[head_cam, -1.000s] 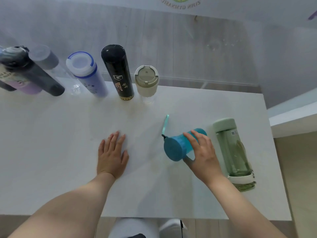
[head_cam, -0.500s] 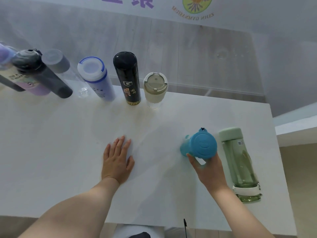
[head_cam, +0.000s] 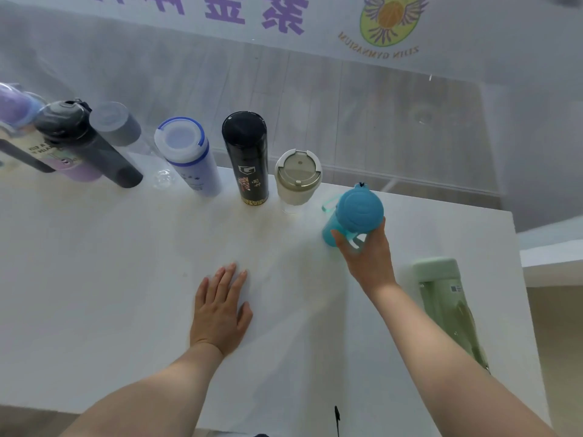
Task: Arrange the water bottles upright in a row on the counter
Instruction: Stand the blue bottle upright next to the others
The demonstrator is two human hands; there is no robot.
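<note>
Just right of the beige-lidded cup (head_cam: 298,178), at the open end of the row along the far edge of the table (head_cam: 94,263), I held the blue bottle (head_cam: 356,216) upright in my right hand (head_cam: 367,257). My fingers (head_cam: 339,239) were curled around its lower body, thumb on the near left side, the rest hidden behind it. I could not tell whether its base was already touching the table or a little above it. My left hand (head_cam: 220,307) lay flat and spread on the table, well nearer to me than the cup, holding nothing.

Left of the cup the row ran on: the black flask (head_cam: 247,159), the white-capped lavender bottle (head_cam: 189,156), then a grey-capped clear bottle (head_cam: 118,127), a dark grey bottle (head_cam: 85,143) and more at the frame's edge. All stood upright.

As I judged it, this was the placing step for the blue bottle. The next move called for setting it down level with the cup, with a small gap, then letting go. After that the green bottle (head_cam: 448,307), lying on its side near the right edge of the table, well nearer to me than the cup, remained to be stood up.

Half a second before, I had the blue bottle nearer me, beside the green one; a second before, it was tipped over in my grip, lid pointing toward me. My left hand had stayed put.
</note>
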